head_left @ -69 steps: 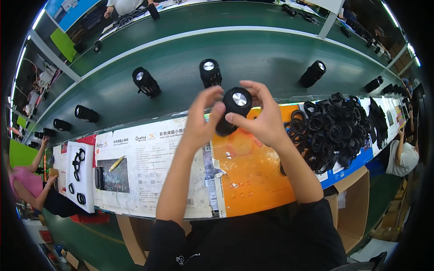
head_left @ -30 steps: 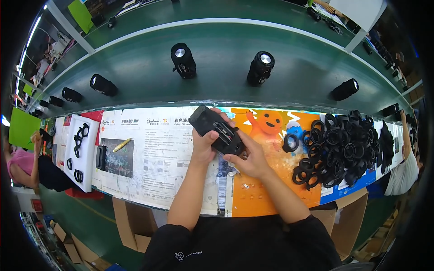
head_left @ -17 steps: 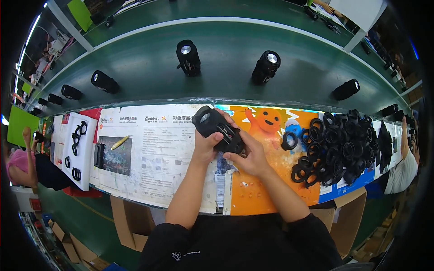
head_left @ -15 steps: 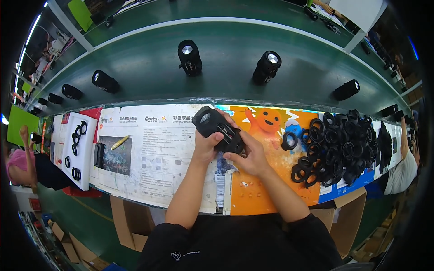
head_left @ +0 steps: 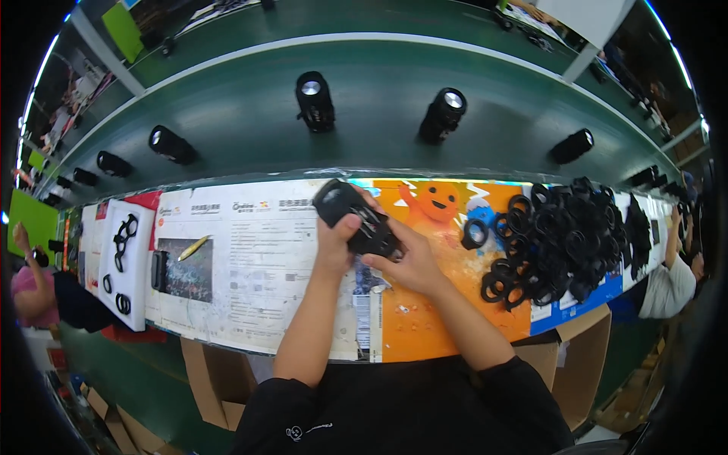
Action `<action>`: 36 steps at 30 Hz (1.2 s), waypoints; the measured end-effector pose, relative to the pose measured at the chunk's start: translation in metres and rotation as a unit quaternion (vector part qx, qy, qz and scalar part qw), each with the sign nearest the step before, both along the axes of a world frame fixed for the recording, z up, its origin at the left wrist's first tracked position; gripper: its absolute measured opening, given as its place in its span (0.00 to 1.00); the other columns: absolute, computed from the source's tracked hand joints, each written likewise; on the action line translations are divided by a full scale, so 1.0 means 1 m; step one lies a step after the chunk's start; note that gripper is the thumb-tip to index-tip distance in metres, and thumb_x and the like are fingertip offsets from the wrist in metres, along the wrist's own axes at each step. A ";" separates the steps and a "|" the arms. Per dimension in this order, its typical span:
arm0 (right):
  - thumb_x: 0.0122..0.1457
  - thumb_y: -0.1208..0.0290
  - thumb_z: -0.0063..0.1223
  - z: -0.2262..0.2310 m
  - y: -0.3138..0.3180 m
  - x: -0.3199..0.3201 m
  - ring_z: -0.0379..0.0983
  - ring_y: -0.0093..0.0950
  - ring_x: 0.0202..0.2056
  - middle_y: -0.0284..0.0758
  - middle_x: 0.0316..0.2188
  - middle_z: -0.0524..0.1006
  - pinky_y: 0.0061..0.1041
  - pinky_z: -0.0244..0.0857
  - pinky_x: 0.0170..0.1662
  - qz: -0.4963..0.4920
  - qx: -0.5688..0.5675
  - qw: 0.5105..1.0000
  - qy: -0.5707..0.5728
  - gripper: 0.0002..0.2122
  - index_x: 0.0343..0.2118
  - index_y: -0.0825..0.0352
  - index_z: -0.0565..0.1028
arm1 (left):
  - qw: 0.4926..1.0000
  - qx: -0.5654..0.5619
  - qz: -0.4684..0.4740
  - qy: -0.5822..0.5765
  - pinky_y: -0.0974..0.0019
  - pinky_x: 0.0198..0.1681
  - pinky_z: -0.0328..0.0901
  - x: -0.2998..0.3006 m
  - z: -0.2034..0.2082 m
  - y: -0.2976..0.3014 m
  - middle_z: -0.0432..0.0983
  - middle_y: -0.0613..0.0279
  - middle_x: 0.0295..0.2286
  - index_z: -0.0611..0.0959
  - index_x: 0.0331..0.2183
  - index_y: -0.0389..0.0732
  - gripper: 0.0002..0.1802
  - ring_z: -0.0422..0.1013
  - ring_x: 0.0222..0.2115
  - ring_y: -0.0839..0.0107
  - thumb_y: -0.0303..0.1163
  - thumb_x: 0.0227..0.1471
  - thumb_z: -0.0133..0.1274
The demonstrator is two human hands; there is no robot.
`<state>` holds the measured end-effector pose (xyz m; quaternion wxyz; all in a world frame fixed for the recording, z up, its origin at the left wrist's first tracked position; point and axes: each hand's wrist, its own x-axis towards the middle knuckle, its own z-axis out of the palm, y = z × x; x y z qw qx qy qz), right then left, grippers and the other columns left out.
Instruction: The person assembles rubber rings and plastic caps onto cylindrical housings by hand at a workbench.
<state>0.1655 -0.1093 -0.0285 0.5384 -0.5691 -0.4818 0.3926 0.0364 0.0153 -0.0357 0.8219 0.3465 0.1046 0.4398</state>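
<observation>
Above the middle of the table I hold a black cylindrical portable speaker point(head_left: 343, 203), tilted, its round end towards the upper left. My left hand point(head_left: 334, 244) is closed around its left side, thumb across the body. Around its lower right end my right hand point(head_left: 413, 258) is also closed; some fingers are hidden behind it. A slot or panel with small details shows between the thumbs, too blurred to read. To the right lies a single black ring point(head_left: 475, 233), beside a big heap of black rings point(head_left: 565, 243).
Similar black speakers point(head_left: 315, 102) stand or lie along the green conveyor belt point(head_left: 379, 144) behind the table. On the left are a white foam tray point(head_left: 114, 284) with several black rings, a yellow pen-like tool point(head_left: 194, 248) and a small black block point(head_left: 158, 270). Cardboard boxes point(head_left: 580, 364) sit below; people work at both sides.
The view has shifted slightly. Both hands still grip the speaker, which has tipped a little with its round end further left.
</observation>
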 end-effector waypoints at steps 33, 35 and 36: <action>0.74 0.67 0.63 0.121 0.025 0.103 0.80 0.25 0.54 0.44 0.59 0.83 0.28 0.75 0.60 0.107 -0.035 0.994 -0.006 0.11 0.47 0.71 0.83 | 0.942 0.227 -0.033 0.246 0.59 0.59 0.72 -0.002 0.014 -0.014 0.81 0.54 0.51 0.73 0.64 0.37 0.45 0.79 0.51 0.61 0.42 0.49 0.73; 0.73 0.68 0.65 0.125 0.032 0.108 0.80 0.27 0.56 0.44 0.59 0.84 0.31 0.75 0.61 0.152 -0.078 0.985 -0.025 0.09 0.45 0.70 0.84 | 0.933 0.245 -0.035 0.262 0.59 0.57 0.73 0.002 0.016 -0.017 0.82 0.51 0.50 0.74 0.63 0.37 0.46 0.79 0.50 0.60 0.43 0.47 0.74; 0.73 0.68 0.65 0.129 0.031 0.109 0.80 0.27 0.56 0.44 0.59 0.84 0.31 0.75 0.61 0.154 -0.079 0.985 -0.027 0.09 0.45 0.70 0.84 | 0.930 0.245 -0.043 0.272 0.59 0.57 0.73 0.003 0.018 -0.016 0.82 0.50 0.50 0.74 0.63 0.37 0.46 0.80 0.50 0.60 0.43 0.47 0.74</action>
